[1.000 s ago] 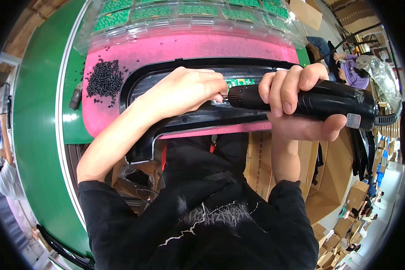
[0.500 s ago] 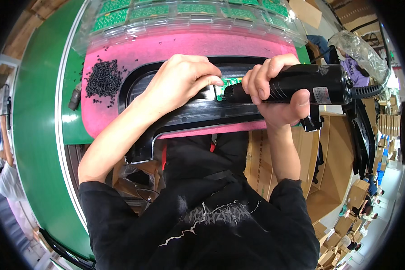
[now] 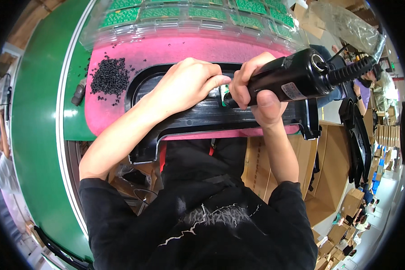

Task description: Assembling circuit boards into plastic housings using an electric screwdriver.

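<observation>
My right hand (image 3: 261, 94) is wrapped round a thick black electric screwdriver (image 3: 285, 78), tilted with its corded rear end raised to the right. Its front end points down at a small green circuit board (image 3: 225, 95), mostly hidden by my hands and the tool. The board sits within a long black plastic housing (image 3: 189, 118) with a raised rim. My left hand (image 3: 191, 85) reaches over the housing, thumb and fingers pinched together at the board's upper edge. What they hold, if anything, is too small or hidden to tell.
A heap of small black screws (image 3: 109, 76) lies on the pink mat (image 3: 101, 119), left of the housing. Clear plastic trays (image 3: 166, 24) of green boards stand behind. A dark object (image 3: 78, 93) rests on the green table (image 3: 40, 135). Cardboard boxes (image 3: 328, 166) stand at right.
The screwdriver has tipped up, its rear end rising and shifting left with my right hand. My left hand stays pinched by the board. The whole view has shifted slightly.
</observation>
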`<state>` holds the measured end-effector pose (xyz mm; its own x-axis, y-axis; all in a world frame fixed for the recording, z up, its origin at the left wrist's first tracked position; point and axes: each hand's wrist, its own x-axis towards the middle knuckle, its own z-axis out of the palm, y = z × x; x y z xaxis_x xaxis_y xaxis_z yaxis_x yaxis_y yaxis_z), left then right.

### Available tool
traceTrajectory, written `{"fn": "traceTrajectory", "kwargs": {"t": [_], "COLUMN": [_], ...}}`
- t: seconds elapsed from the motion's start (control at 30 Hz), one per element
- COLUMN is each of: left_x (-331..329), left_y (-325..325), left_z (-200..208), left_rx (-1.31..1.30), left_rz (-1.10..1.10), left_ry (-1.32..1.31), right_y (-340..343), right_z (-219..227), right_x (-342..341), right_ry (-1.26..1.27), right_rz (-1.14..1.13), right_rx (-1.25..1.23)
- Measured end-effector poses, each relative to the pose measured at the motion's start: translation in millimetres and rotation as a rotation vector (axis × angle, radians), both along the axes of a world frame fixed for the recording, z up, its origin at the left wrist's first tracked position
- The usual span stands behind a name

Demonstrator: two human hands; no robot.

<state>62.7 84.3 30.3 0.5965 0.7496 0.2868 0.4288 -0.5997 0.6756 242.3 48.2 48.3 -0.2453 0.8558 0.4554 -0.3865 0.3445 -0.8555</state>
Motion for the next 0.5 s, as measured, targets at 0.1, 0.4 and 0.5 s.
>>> {"fn": "traceTrajectory", "kwargs": {"t": [0.1,0.4,0.5], "left_x": [1,1,3], "left_y": [-2,-1,-2], "left_z": [2,-11,-4], "left_rx": [-0.022,0.083,0.055], "left_rz": [0.009,-0.222,-0.236], "left_ry": [0.070,0.009,-0.039], "right_y": [-4,-18,-14], "right_z": [5,27,29], "right_x": [1,12,18], "right_ry": [0.085,0.100,0.183], "right_rz": [0.063,-0.150,-0.087], "right_rx": [-0.088,0.130,0.241]}}
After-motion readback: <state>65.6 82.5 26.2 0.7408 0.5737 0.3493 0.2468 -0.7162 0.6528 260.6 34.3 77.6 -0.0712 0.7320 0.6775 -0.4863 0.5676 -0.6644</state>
